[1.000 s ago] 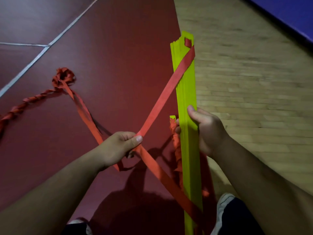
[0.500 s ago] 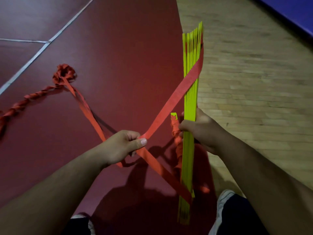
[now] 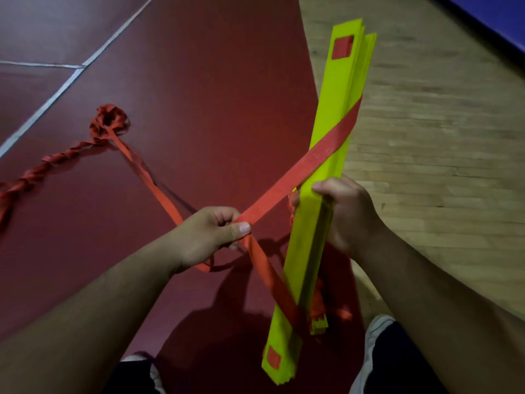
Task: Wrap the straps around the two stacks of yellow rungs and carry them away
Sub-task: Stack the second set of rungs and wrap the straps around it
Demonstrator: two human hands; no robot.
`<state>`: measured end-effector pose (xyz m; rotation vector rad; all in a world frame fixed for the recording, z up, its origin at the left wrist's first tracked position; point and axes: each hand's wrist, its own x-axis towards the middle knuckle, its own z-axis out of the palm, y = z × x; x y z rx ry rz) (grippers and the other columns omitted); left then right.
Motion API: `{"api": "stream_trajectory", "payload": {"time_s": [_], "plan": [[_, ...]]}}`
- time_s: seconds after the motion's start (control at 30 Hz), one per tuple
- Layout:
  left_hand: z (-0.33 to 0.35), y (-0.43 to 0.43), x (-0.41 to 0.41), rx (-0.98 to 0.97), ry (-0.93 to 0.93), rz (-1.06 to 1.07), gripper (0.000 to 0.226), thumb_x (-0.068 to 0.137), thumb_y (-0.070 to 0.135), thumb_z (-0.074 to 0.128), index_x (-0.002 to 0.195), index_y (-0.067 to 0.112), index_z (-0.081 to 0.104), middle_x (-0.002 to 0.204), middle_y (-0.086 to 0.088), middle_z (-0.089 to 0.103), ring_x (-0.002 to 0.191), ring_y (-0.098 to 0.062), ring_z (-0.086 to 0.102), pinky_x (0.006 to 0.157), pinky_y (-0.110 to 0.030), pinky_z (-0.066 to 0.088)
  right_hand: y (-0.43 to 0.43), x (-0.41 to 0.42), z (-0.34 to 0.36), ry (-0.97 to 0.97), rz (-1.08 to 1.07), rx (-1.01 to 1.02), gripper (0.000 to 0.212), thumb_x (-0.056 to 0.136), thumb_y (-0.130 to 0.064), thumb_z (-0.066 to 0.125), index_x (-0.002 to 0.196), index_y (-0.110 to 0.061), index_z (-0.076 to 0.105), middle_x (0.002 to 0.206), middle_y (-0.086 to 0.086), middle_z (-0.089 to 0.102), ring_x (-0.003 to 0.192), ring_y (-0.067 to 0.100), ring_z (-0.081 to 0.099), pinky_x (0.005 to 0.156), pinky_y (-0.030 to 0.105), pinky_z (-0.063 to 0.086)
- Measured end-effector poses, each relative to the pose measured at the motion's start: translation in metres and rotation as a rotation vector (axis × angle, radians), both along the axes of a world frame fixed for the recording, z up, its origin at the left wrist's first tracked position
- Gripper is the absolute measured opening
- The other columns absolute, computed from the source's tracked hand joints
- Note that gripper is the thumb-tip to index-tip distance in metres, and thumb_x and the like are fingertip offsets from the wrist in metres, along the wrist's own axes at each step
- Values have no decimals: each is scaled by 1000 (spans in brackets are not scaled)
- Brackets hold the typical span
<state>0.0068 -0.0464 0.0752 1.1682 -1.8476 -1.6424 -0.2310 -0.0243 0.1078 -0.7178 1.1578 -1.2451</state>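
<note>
A stack of flat yellow rungs (image 3: 332, 132) is held off the floor, tilted, its broad face turned up and a red patch at each end. My right hand (image 3: 343, 211) grips the stack at its middle. A red strap (image 3: 321, 153) crosses the upper half of the stack diagonally and a second run crosses the lower half near my feet. My left hand (image 3: 211, 237) pinches the strap where the two runs meet, left of the stack. The strap's loose length trails left across the floor to a bunched, twisted coil (image 3: 109, 122).
The floor is dark red mat (image 3: 199, 95) with white lines on the left and light wooden boards (image 3: 440, 166) on the right. A blue mat edge (image 3: 497, 21) lies at the far right corner. My shoes (image 3: 375, 334) show at the bottom.
The rung stack has rotated in my right hand from edge-on to broad face up, and its top has tipped to the right. My left hand still pinches the strap in about the same place.
</note>
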Motion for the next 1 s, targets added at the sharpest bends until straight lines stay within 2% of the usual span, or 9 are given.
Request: {"api": "stream_trajectory", "payload": {"time_s": [0.13,0.27,0.47,0.6,0.7,0.77,0.83,0.9,1.0], "plan": [[2,1,-4,-17,1,-30,30,87,38,63,74,11,62,63,0,54,56,-9,41,53,-20,33,0,2,-3,116,19,-60,30,71,-20,77,89,-8,56,66,10,52,56,22,52,55,32,47],[1,3,-7,-7,21,-46,34,90,36,63,78,4,61,64,-3,51,53,-6,38,51,-18,32,1,1,1,-7,86,-68,19,82,-14,69,94,-5,56,74,14,58,67,27,61,65,41,57],[-2,3,-9,7,-15,-12,26,98,17,59,73,9,58,58,4,54,50,-1,42,52,-14,35,0,1,3,38,52,-36,44,77,-22,74,114,0,61,82,10,62,73,24,62,72,42,53],[-3,4,-12,14,-15,19,23,96,20,61,77,7,58,57,3,54,51,-1,44,52,-14,35,-1,3,-1,-34,-3,-73,27,82,-13,67,106,-3,60,91,13,67,83,24,67,80,41,54],[-8,5,-15,7,-1,30,31,90,37,70,75,14,55,58,3,46,57,-16,39,53,-27,32,-1,6,-1,-134,-74,-97,9,88,-9,62,97,-11,60,84,10,64,82,26,64,85,48,50],[-9,6,-19,5,5,4,29,90,36,70,75,15,56,58,4,44,59,-18,36,53,-29,29,-5,9,-5,30,-189,-62,27,78,-28,73,98,-16,60,84,5,65,87,33,66,91,54,52],[-11,9,-25,-9,-10,-55,24,93,23,68,75,12,57,54,11,45,53,-10,38,50,-24,30,-6,15,-7,374,-246,8,71,57,-58,84,110,-17,60,99,4,70,99,34,68,91,56,55],[-14,11,-30,-31,-48,-106,23,94,14,66,74,11,56,50,15,47,48,0,39,50,-16,33,-5,15,-13,525,-229,53,100,43,-69,89,121,-16,56,111,8,70,101,29,70,85,51,59],[-16,12,-31,-16,-45,-126,25,95,13,64,72,13,55,48,17,48,47,3,39,49,-15,34,-6,9,-11,321,-149,26,57,61,-30,89,108,-16,59,88,5,68,78,21,69,65,36,58]]}}
